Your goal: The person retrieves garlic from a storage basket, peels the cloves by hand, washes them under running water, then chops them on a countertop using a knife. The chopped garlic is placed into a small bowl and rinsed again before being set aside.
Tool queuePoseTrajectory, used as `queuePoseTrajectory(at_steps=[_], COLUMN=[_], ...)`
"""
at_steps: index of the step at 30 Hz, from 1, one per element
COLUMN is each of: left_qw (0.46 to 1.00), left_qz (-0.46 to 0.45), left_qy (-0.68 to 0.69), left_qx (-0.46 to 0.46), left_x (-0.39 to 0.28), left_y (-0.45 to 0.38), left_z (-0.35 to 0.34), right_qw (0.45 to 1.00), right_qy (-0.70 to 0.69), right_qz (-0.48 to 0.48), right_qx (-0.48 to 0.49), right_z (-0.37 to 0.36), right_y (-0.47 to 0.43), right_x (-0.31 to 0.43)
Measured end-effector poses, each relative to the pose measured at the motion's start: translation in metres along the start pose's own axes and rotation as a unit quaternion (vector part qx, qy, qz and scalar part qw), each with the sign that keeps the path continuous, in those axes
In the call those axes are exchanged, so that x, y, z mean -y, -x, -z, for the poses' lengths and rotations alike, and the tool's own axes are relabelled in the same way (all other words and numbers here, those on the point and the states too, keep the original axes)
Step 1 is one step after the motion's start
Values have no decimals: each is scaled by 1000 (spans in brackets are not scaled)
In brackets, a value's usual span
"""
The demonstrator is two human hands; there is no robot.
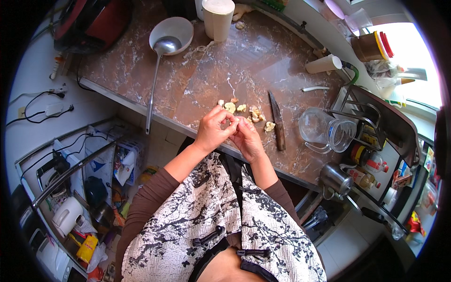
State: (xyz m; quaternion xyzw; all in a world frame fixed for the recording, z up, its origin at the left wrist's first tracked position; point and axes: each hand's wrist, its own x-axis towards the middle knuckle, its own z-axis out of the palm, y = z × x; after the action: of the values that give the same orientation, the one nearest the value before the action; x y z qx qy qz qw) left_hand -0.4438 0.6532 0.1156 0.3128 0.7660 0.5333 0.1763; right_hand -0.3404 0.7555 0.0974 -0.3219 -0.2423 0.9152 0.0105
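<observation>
My left hand (214, 127) and my right hand (247, 137) meet at the fingertips above the front edge of the brown marbled countertop (225, 67). Between them they pinch a small pale piece (236, 120), which looks like a garlic clove. Just beyond the fingers lie garlic cloves (256, 113), ginger-like yellowish pieces (230, 107) and bits of skin. Another yellowish piece (270, 126) rests right of my right hand. Beside it lies a knife with a dark blade and wooden handle (279, 132), its tip pointing away from me.
A white bowl (183, 30) holds a long metal ladle (152, 88), whose handle crosses the counter's edge. Beyond stands a pale cup (217, 24). At right are a glass jug (317, 128), a metal pitcher (336, 179) and a rack. A red-black appliance (95, 28) stands back left.
</observation>
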Motion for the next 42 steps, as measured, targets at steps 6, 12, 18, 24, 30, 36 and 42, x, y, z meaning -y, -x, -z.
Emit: queuePoseTrajectory(at_steps=[6,12,18,24,30,36,42], left_qw=[999,995,988,989,990,991,993], left_qz=[-20,-95,-138,-132,-121,-118,-92], left_qy=[30,-37,-63,-62,-65,-63,-68], left_qx=[20,-7,-36,-32,-37,-21,4], left_x=[-1,-4,-8,-3,-2,-2,-1], left_y=[0,2,1,2,4,3,5], left_z=[-2,-2,-3,-3,-3,-4,-3], right_qw=[999,999,998,996,990,985,983], right_qy=[14,-28,-62,-89,-135,-167,-177], right_qz=[18,16,4,-9,-15,-9,-1], right_qx=[37,9,9,24,33,31,54], right_z=[6,1,3,4,-3,-2,-5], right_y=[-2,1,2,1,1,-1,-2], right_x=[3,2,6,7,3,-3,-4])
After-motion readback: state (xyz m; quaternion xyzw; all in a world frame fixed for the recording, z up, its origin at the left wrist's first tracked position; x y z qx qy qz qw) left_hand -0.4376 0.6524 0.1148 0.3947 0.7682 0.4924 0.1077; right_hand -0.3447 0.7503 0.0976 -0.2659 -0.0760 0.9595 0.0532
